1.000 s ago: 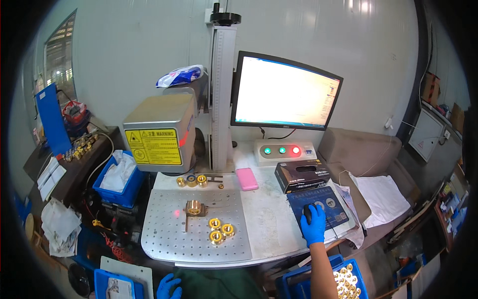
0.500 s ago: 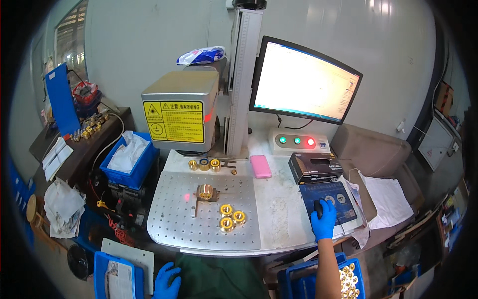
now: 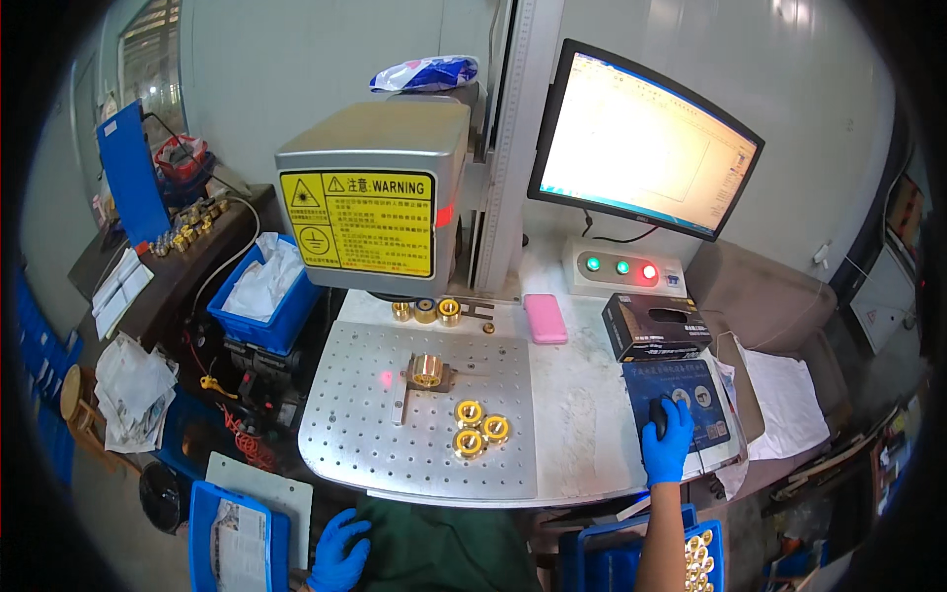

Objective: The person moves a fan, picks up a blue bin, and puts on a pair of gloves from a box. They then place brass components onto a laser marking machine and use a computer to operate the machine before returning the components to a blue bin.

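My right hand, in a blue glove, is closed over a black computer mouse on a dark blue mouse pad. Low in the view, my left hand, also gloved in blue, rests by my lap with its fingers partly spread and nothing in them. One brass ring fitting lies on its side against a small metal fixture on the perforated metal plate. A pink-red light spot shows just left of it. Nearer me stand 3 brass fittings; 3 more ring parts line the plate's far edge.
A laser machine head hangs over the plate from a column. The lit monitor, button box, glove box and pink case stand right. Blue bins flank me; the lower right one holds several brass fittings.
The whole view has shifted, putting the bench objects farther right in the picture. My right hand stays on the mouse. A thin outlined shape on the monitor looks larger now.
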Tool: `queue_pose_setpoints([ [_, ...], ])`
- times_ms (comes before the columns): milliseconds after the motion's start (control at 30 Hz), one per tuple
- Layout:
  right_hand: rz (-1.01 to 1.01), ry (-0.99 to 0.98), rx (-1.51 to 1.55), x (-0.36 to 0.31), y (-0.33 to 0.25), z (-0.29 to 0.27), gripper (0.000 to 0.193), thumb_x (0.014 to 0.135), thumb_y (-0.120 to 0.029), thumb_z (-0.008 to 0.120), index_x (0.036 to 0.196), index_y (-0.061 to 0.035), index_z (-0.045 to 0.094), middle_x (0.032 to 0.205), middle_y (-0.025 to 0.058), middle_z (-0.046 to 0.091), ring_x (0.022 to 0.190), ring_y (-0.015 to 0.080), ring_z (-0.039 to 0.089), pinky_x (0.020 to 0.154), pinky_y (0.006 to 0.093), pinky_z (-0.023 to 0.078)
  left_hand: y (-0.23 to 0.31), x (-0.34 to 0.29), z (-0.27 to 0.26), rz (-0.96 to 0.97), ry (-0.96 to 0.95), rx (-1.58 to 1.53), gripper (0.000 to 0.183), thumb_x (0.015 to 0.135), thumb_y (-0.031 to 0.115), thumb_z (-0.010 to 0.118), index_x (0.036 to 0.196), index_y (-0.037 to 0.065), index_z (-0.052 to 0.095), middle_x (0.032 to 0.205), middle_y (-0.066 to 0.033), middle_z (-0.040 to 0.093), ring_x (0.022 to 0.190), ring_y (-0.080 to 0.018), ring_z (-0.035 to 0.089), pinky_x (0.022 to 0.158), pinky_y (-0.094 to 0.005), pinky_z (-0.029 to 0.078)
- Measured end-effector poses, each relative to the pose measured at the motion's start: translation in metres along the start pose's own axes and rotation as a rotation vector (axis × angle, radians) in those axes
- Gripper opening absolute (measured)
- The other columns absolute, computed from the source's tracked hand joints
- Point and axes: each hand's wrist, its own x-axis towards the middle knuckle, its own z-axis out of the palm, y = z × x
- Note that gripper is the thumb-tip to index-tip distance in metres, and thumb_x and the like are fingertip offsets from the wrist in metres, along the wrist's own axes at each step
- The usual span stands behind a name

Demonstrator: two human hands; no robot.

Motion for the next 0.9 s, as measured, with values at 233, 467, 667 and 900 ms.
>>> queue_pose_setpoints([
  [233,-0.076,0.133,-0.057,-0.003,-0.009,-0.029,0.050,0.072,-0.006,0.059,0.121,-0.0021,0.046,0.130,0.0222,0.039,0.117,0.0380,0.039,0.098,0.0440,0.030,0.007,0.016,0.006,0.047,0.023,-0.066,0.034,0.075,0.004,0.058,0.109,0.004,0.057,0.116,-0.0178,0.052,0.108,-0.0323,0.050,0.093,-0.0373,0.039],
  [467,-0.388,-0.402,0.319,-0.094,-0.098,-0.067,0.006,0.070,-0.012,0.058,0.067,-0.0077,0.061,0.061,0.0103,0.055,0.055,0.0263,0.054,0.052,0.0365,0.041,0.018,0.024,0.006,0.167,0.018,0.006,0.040,0.072,0.003,0.061,0.111,0.003,0.056,0.115,-0.0179,0.052,0.108,-0.0330,0.049,0.092,-0.0386,0.040],
  [667,0.462,-0.642,0.791,-0.167,-0.121,-0.047,0.042,0.088,-0.040,0.048,0.097,-0.0014,0.061,0.085,0.0089,0.063,0.078,0.0166,0.058,0.066,0.0306,0.047,0.022,0.017,-0.001,0.179,-0.027,0.042,0.042,0.072,0.005,0.062,0.113,0.003,0.055,0.117,-0.0170,0.051,0.111,-0.0334,0.047,0.094,-0.0390,0.039],
  [900,0.424,-0.626,1.071,-0.168,-0.106,0.013,0.007,0.081,-0.011,0.048,0.079,-0.0120,0.054,0.079,0.0076,0.054,0.080,0.0224,0.051,0.075,0.0317,0.043,0.016,0.028,0.001,0.167,-0.027,0.048,0.041,0.074,0.005,0.061,0.114,0.003,0.055,0.119,-0.0180,0.049,0.112,-0.0344,0.046,0.095,-0.0398,0.037],
])
